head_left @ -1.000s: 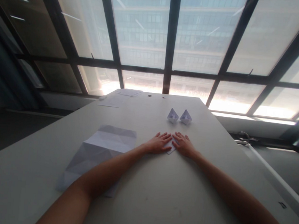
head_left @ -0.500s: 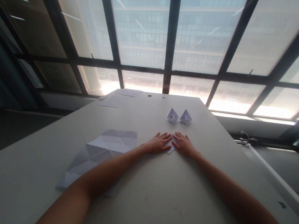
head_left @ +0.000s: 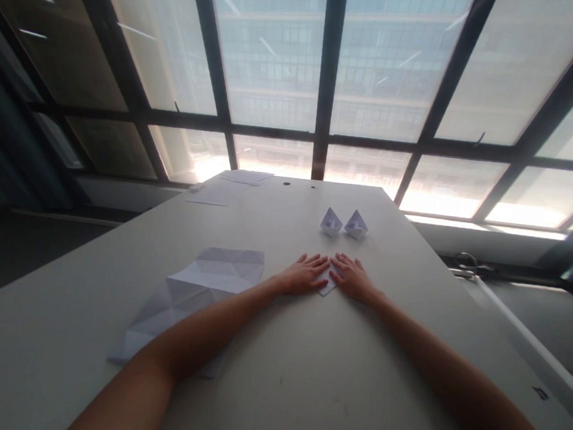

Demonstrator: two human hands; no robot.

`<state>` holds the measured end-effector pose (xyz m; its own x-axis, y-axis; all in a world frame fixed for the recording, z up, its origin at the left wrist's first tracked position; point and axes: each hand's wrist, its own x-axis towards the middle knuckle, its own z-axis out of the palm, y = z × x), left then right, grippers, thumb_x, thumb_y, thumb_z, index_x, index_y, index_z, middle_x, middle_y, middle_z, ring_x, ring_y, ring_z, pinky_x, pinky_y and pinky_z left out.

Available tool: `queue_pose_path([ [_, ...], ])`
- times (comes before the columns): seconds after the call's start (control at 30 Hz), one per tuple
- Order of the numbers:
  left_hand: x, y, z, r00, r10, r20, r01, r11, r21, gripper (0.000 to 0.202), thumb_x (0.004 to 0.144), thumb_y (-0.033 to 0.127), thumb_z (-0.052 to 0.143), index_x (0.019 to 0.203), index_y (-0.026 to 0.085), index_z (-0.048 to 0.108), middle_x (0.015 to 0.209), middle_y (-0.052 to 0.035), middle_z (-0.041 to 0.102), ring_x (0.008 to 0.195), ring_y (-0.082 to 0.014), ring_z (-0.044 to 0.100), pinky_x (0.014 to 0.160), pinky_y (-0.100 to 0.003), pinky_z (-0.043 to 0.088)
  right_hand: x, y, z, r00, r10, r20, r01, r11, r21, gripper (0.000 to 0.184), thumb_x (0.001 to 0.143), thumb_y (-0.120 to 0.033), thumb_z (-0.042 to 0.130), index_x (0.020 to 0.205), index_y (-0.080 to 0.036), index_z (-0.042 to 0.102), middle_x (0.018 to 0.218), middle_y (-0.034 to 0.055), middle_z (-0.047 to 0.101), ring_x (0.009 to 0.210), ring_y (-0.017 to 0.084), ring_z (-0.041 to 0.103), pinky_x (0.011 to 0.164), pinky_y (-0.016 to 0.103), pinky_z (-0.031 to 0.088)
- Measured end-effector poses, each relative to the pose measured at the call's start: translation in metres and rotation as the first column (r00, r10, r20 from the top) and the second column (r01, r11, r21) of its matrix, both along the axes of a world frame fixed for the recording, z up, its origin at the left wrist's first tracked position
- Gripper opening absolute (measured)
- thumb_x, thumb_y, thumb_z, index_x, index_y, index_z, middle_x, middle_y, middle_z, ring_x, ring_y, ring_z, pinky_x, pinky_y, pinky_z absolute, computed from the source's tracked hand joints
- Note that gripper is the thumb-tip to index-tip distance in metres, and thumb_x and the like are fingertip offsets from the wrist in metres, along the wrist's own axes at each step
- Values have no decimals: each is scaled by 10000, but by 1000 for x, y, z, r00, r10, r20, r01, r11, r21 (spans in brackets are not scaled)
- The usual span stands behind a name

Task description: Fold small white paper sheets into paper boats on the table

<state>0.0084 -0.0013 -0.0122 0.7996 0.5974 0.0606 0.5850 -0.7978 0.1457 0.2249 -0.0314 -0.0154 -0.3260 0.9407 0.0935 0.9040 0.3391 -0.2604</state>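
A small folded piece of white paper [head_left: 327, 288] lies flat on the table, mostly covered by my hands. My left hand [head_left: 304, 274] rests on its left side, palm down with the fingers spread. On the right side, my right hand [head_left: 352, 277] presses flat too, fingers apart. Just beyond them stand two folded paper boats, one on the left [head_left: 331, 223] and one on the right [head_left: 356, 226]. A large creased sheet of paper [head_left: 215, 277] lies to the left, partly hidden under my left forearm.
The long white table [head_left: 271, 388] reaches toward the windows. Several flat paper sheets [head_left: 212, 196] lie at its far left. A dark round hole [head_left: 286, 184] is near the far edge. A white pole [head_left: 531, 337] runs along the right side.
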Motion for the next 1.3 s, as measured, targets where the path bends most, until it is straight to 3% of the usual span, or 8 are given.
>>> queue_pose_path([
  [1.3,0,-1,1,1000,3,-8,-2,1000,26,684,993,603,288,1568,250,178,1616,-103,228,1490,-293,192,1180,-532,133,-1,-1,3,1000,-11,-7,11,1000,-17,563,991,-435,381,1513,-225,356,1599,101,281,1488,226,188,1191,491,95],
])
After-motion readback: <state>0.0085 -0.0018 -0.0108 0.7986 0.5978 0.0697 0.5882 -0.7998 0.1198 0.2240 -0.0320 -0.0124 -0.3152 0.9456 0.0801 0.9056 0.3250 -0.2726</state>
